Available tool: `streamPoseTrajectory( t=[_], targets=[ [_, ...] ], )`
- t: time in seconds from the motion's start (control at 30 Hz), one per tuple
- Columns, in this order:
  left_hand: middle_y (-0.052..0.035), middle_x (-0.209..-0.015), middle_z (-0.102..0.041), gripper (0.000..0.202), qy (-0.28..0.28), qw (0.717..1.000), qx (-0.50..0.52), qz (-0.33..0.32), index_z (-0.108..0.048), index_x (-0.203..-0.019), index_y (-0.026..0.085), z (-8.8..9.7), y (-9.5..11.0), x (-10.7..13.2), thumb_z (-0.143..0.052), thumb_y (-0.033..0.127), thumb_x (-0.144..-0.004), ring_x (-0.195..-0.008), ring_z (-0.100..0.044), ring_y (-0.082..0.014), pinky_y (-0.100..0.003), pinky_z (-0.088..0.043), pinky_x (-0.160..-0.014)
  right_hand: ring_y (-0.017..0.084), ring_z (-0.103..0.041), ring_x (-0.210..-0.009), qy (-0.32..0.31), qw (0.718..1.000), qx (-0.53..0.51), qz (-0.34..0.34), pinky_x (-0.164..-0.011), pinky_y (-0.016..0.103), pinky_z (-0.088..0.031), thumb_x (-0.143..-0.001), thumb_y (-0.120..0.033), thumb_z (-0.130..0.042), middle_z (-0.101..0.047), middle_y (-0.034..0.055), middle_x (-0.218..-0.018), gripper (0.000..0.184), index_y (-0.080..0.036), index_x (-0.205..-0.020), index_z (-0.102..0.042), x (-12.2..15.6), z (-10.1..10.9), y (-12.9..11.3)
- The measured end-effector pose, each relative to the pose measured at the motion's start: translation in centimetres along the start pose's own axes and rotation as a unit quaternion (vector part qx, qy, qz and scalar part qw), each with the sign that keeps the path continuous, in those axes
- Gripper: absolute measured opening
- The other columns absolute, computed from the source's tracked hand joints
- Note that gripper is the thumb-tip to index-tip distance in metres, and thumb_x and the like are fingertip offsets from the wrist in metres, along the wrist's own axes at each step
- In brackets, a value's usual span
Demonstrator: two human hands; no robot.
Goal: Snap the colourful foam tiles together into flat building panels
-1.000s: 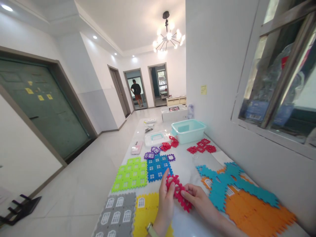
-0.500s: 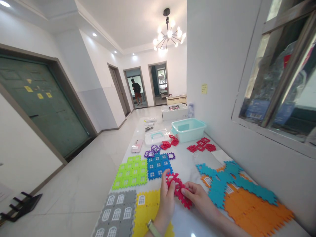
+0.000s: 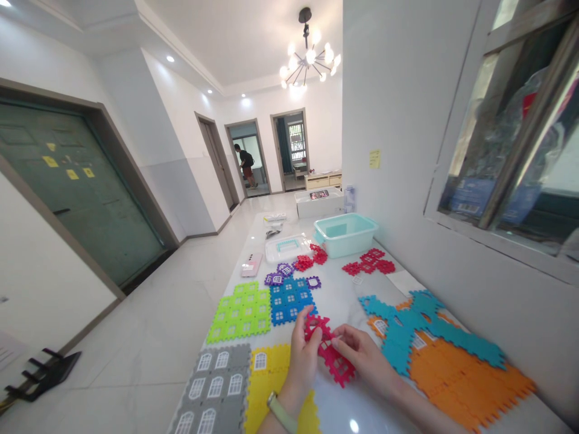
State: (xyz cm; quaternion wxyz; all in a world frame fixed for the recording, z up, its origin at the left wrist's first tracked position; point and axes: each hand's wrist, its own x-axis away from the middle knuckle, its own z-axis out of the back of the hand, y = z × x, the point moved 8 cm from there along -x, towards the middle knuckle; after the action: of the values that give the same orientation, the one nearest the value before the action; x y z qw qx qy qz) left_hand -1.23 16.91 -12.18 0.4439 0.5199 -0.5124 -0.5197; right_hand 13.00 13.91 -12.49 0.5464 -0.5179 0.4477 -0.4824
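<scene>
My left hand (image 3: pixel 306 345) grips the upper end of a strip of red interlocking puzzle tiles (image 3: pixel 337 364), thumb on its face. My right hand (image 3: pixel 357 349) pinches the strip's right edge near the middle. The strip slants down to the right above the table, and window cutouts show in it. Beyond the left hand lies a blue tile panel (image 3: pixel 289 299). Left of that is a lime green panel (image 3: pixel 239 310). A yellow panel (image 3: pixel 266 377) lies partly under my left forearm, beside a grey panel (image 3: pixel 212 386) with white windows.
Turquoise tile strips (image 3: pixel 465 342) lie over an orange panel (image 3: pixel 452 386) at the right. Loose red tiles (image 3: pixel 371 260) and purple tiles (image 3: pixel 278 277) lie farther back, near a mint tub (image 3: pixel 346 241), a clear lid (image 3: pixel 287 248) and a pink phone (image 3: pixel 251 265). A person (image 3: pixel 245 163) stands in a far doorway.
The red strip has turned in my hands, so its lower end shows more of its face and window cutouts. The distant person has shifted left and bends forward.
</scene>
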Motion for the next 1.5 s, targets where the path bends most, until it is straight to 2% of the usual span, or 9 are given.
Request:
streamPoseTrajectory(
  t=[0.13, 0.27, 0.4, 0.6, 0.8, 0.93, 1.1, 1.37, 1.5],
  targets=[
    [-0.0111, -0.132, -0.06, 0.053, -0.057, 0.997, -0.046, 0.012, -0.054, -0.134, 0.017, -0.8, -0.5, 0.2, -0.06, 0.02, -0.082, -0.118, -0.058, -0.0237, -0.035, -0.042, -0.105, 0.02, -0.061, -0.07, 0.056, 0.998, 0.028, 0.022, -0.065, 0.03, -0.046, -0.086, -0.057, -0.055, -0.065, 0.002, -0.073, 0.039, -0.019, -0.093, -0.061, -0.2, 2.3, -0.6],
    [-0.011, -0.123, -0.066, 0.061, -0.104, 0.989, -0.104, 0.008, -0.049, -0.141, 0.017, -1.6, -0.7, 0.7, -0.059, 0.017, -0.081, -0.108, -0.062, -0.0235, -0.037, -0.045, -0.102, 0.021, -0.061, -0.073, 0.069, 0.996, 0.045, 0.046, -0.07, 0.033, -0.047, -0.089, -0.052, -0.051, -0.064, 0.0027, -0.074, 0.034, -0.019, -0.093, -0.062, -0.5, 3.4, -0.6],
    [-0.0123, -0.133, -0.06, 0.061, -0.132, 0.976, -0.173, -0.029, -0.051, -0.14, 0.019, -2.1, 0.0, 1.2, -0.06, 0.018, -0.08, -0.119, -0.056, -0.027, -0.041, -0.04, -0.109, 0.02, -0.058, -0.069, 0.081, 0.993, 0.062, 0.05, -0.066, 0.032, -0.046, -0.089, -0.045, -0.051, -0.062, 0.0014, -0.071, 0.028, -0.02, -0.09, -0.063, -0.7, 3.6, -0.5],
    [-0.0118, -0.129, -0.061, 0.061, -0.161, 0.929, -0.312, -0.117, -0.054, -0.138, 0.022, -2.5, 1.4, 1.3, -0.058, 0.018, -0.078, -0.123, -0.05, -0.0292, -0.046, -0.038, -0.11, 0.02, -0.058, -0.067, 0.109, 0.99, 0.059, 0.061, -0.066, 0.033, -0.046, -0.085, -0.044, -0.053, -0.063, 0.0013, -0.07, 0.025, -0.02, -0.088, -0.062, -0.9, 4.5, -0.8],
    [-0.0134, -0.151, -0.043, 0.055, -0.182, 0.885, -0.406, -0.137, -0.052, -0.14, 0.02, -3.7, 1.2, 2.5, -0.054, 0.025, -0.086, -0.142, -0.033, -0.0336, -0.052, -0.027, -0.118, 0.019, -0.058, -0.064, 0.127, 0.989, 0.048, 0.061, -0.064, 0.033, -0.046, -0.082, -0.042, -0.054, -0.063, 0.0014, -0.067, 0.023, -0.02, -0.085, -0.062, -1.0, 5.1, -0.8],
    [-0.0197, -0.16, -0.02, 0.076, -0.216, 0.855, -0.457, -0.115, -0.034, -0.15, 0.009, -6.2, 0.3, 4.4, -0.059, 0.038, -0.085, -0.148, -0.013, -0.0416, -0.061, -0.016, -0.119, 0.019, -0.059, -0.065, 0.136, 0.988, 0.044, 0.061, -0.066, 0.033, -0.047, -0.083, -0.04, -0.055, -0.064, 0.0015, -0.069, 0.022, -0.02, -0.086, -0.063, -1.0, 5.5, -0.8],
    [-0.0226, -0.158, -0.025, 0.071, -0.231, 0.823, -0.511, -0.084, -0.035, -0.149, 0.008, -7.6, -0.2, 5.3, -0.053, 0.043, -0.09, -0.148, -0.014, -0.0431, -0.061, -0.014, -0.118, 0.018, -0.06, -0.066, 0.146, 0.987, 0.017, 0.058, -0.066, 0.033, -0.048, -0.082, -0.042, -0.059, -0.065, 0.0017, -0.069, 0.024, -0.019, -0.088, -0.063, -0.9, 6.2, -0.8],
    [-0.0226, -0.154, -0.034, 0.071, -0.271, 0.809, -0.51, -0.113, -0.04, -0.147, 0.012, -7.2, 0.5, 5.0, -0.061, 0.045, -0.088, -0.145, -0.023, -0.042, -0.057, -0.021, -0.118, 0.017, -0.062, -0.067, 0.145, 0.988, 0.014, 0.048, -0.064, 0.03, -0.048, -0.083, -0.037, -0.056, -0.067, 0.0023, -0.073, 0.021, -0.018, -0.09, -0.062, -1.9, 7.4, -0.3],
    [-0.0213, -0.154, -0.035, 0.07, -0.277, 0.827, -0.472, -0.13, -0.044, -0.145, 0.015, -7.0, 0.8, 5.0, -0.067, 0.043, -0.085, -0.145, -0.025, -0.0417, -0.059, -0.022, -0.118, 0.017, -0.063, -0.067, 0.124, 0.974, 0.171, 0.085, -0.064, 0.029, -0.049, -0.085, -0.028, -0.048, -0.067, 0.0023, -0.075, 0.02, -0.018, -0.096, -0.062, -6.3, 6.2, -0.7]
  ],
)
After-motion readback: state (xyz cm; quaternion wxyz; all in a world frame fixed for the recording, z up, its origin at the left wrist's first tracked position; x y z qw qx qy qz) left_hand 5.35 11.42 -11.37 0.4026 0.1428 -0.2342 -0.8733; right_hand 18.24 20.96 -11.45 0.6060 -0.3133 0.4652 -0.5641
